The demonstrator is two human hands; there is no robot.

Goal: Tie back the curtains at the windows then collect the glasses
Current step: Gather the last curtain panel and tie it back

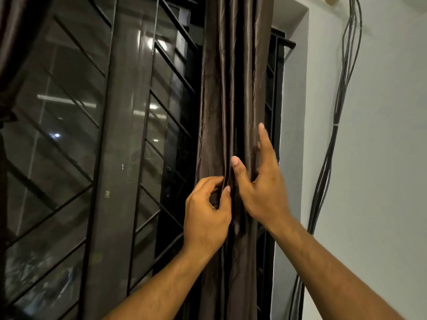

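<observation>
Curtain (pixel 227 88) fabric hangs gathered into a narrow dark-brown column at twelve o'clock, against the window's right edge, with the barred window (pixel 97 125) spreading toward nine o'clock and loose cables (pixel 342 88) trailing down the wall at three o'clock. Our left hand (pixel 206 218) pinches a fold between thumb and curled fingers, while our right hand (pixel 263 181) lies mostly flat on the pleats, index finger raised, thumb tucked into a crease; we judge this bunches the cloth tight for tying. No tie-back or glasses show, so both steps remain undone.
</observation>
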